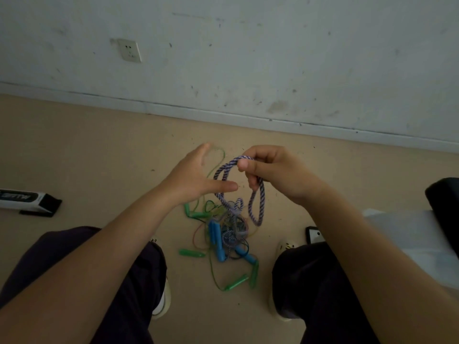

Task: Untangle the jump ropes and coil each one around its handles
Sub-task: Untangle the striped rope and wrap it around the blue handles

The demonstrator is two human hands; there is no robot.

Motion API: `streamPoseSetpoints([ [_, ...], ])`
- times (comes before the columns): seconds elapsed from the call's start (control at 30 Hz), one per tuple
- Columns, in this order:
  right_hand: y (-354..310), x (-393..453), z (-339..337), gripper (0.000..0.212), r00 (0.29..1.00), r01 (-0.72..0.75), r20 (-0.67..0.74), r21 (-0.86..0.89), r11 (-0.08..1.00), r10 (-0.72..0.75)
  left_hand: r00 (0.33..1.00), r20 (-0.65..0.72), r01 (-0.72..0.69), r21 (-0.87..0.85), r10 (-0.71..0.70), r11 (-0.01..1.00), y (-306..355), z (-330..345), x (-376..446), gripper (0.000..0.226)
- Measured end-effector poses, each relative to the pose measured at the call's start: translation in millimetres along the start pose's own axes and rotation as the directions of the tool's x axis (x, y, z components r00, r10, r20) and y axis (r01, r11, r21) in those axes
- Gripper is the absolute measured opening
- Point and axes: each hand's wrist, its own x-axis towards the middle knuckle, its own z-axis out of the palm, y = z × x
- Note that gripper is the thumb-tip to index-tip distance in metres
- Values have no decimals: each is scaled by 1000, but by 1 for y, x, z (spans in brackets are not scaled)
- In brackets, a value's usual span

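Observation:
A tangle of jump ropes [227, 227] lies on the floor between my feet. It holds blue handles [215, 238], several green handles [237, 283] and thin green cord [218, 157]. A purple-and-white braided rope [258, 202] rises from the pile in loops. My right hand [273, 172] pinches the top of these loops between thumb and curled fingers. My left hand [198, 175] is beside them with fingers straight and thumb stretched toward the rope, holding nothing.
A black-and-white box [27, 202] lies on the floor at the left. A phone [314, 234] and white fabric [409, 234] lie at the right, with a dark object [444, 199] above them. The wall [248, 58] and its skirting run close behind the pile.

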Motion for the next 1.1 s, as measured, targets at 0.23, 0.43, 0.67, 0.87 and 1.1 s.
streamPoseSetpoints([
  [0.23, 3, 2, -20, 15, 961, 86, -262, -3, 996, -83, 972, 208, -53, -247, 107, 967, -1, -15, 1, 38],
  [0.43, 10, -2, -56, 20, 938, 4, -345, -37, 999, -17, 990, 104, -60, -326, 99, 944, -8, -30, 2, 39],
  [0.67, 6, -11, -14, 39, 983, -130, 119, -105, 986, 142, 949, 282, -35, -353, 142, 935, -2, -10, -8, 33],
  [0.87, 4, -7, -4, 29, 980, -164, 87, -167, 972, 180, 956, 280, -70, -85, 91, 994, -5, -17, -1, 28],
  [1.1, 4, -13, -33, 37, 993, -114, -19, -171, 979, 112, 984, 179, -23, 7, 22, 1000, -12, -41, -1, 40],
])
